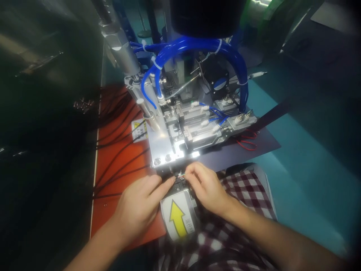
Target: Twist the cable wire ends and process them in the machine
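Note:
Thin coloured wires (182,175) lie between my two hands, at the near edge of a metal machine (194,131). My right hand (207,188) pinches their right end between thumb and forefinger. My left hand (141,199) is on the other side, its forefinger stretched to the left end of the wires at a small dark fixture (178,185); its thumb and what it may hold are too small to make out. Just below the hands is a white label with a yellow arrow (177,218).
Blue air tubes (197,43) arch over the machine. Black cables (118,158) cross the orange-red surface (108,214) at left, near a warning label (139,130). Red wires (248,143) hang at the machine's right. Checked cloth (251,192) covers the lap.

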`<state>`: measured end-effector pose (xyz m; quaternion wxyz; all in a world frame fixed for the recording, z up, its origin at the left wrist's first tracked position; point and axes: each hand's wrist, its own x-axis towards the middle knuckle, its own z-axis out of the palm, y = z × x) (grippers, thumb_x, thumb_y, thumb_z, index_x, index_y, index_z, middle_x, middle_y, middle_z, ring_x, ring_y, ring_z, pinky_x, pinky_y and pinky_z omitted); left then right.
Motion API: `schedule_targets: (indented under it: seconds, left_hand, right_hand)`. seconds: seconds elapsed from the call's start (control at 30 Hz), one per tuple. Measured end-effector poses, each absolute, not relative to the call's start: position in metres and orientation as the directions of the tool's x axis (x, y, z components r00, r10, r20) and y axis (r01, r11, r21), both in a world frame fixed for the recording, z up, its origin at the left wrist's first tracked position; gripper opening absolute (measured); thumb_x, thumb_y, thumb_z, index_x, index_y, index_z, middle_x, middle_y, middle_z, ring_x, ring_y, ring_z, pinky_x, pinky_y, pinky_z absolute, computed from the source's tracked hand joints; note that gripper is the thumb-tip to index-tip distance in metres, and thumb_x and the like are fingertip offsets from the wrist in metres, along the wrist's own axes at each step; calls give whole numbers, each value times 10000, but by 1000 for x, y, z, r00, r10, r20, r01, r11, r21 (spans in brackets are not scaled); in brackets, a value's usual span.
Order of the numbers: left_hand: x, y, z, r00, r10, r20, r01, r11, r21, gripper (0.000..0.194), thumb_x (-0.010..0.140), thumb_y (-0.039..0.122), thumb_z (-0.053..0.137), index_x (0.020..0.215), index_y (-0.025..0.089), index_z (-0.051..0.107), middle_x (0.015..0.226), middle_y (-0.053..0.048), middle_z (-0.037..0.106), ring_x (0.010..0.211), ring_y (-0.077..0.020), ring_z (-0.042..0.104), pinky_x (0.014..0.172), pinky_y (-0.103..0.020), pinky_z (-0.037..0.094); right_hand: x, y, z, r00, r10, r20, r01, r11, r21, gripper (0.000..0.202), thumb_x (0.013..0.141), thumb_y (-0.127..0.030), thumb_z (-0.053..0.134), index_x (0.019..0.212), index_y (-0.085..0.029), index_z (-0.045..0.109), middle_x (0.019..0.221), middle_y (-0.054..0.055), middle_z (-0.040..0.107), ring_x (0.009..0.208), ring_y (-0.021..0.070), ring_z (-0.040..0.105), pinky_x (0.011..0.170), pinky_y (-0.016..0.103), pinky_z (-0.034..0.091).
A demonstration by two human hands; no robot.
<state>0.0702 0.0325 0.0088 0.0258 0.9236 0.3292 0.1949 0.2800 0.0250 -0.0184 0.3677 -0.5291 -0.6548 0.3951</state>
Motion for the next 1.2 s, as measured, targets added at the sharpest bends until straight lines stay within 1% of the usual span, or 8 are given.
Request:
schedule_targets:
  seconds: [0.13,0.27,0.5,0.63,0.83,0.97,1.1,1.2]
  left_hand:
    - [73,33,11,706,617,346,606,-780,155,295,895,42,417,1128,98,591,744,-57,548,619,-147,498,506,-235,417]
    - [72,32,11,702,620,350,611,-777,150,292,904,54,402,1123,100,589,742,-54,542,619,-145,502,513,-232,422]
    - [70,34,9,709,621,333,602,-780,173,298,903,54,400,1136,100,579,779,-61,545,632,-145,510,514,-231,428]
    - [69,33,9,713,620,328,595,-782,187,310,896,39,403,1147,104,572,781,-58,547,636,-146,513,521,-234,434]
    - [70,31,7,707,627,326,601,-776,191,325,913,47,378,1169,113,568,770,-55,546,635,-145,506,522,-235,429]
    - [70,32,9,711,619,333,600,-781,173,337,913,47,356,1161,123,572,753,-46,538,618,-138,497,513,-224,424]
    - [70,33,10,718,619,319,598,-783,174,350,894,35,361,1158,123,574,778,-52,541,643,-144,510,528,-227,433]
    - [70,34,9,722,615,318,594,-786,170,368,891,34,363,1181,131,567,768,-42,520,634,-146,501,523,-232,422]
  right_hand:
    - [282,25,-18,-213,976,-37,319,34,-947,156,931,-200,443,784,-203,493,627,-41,500,566,126,520,625,283,413]
    - [283,23,-16,-238,968,-73,262,-8,-965,147,944,-204,425,809,-212,482,621,-49,508,559,123,533,630,280,423]
    - [281,24,-12,-233,970,-63,326,17,-945,166,943,-202,420,789,-224,476,622,-34,529,612,151,544,652,297,420]
    - [280,24,-11,-217,975,-49,345,29,-938,167,934,-194,425,774,-225,465,620,-31,529,606,152,536,646,297,414]
    - [280,25,-14,-228,971,-76,357,10,-934,173,938,-200,416,772,-219,458,616,-29,540,609,152,538,647,299,413]
    - [281,23,-17,-209,974,-86,298,-20,-954,159,940,-222,428,794,-212,489,630,-33,536,598,138,549,651,292,432]
    - [283,22,-17,-163,976,-145,201,-111,-973,66,893,-245,514,849,-204,542,640,-35,521,570,133,538,566,270,436]
    - [284,23,-15,-159,975,-155,170,-128,-977,49,870,-235,540,852,-197,564,655,-25,522,580,132,521,531,259,423]
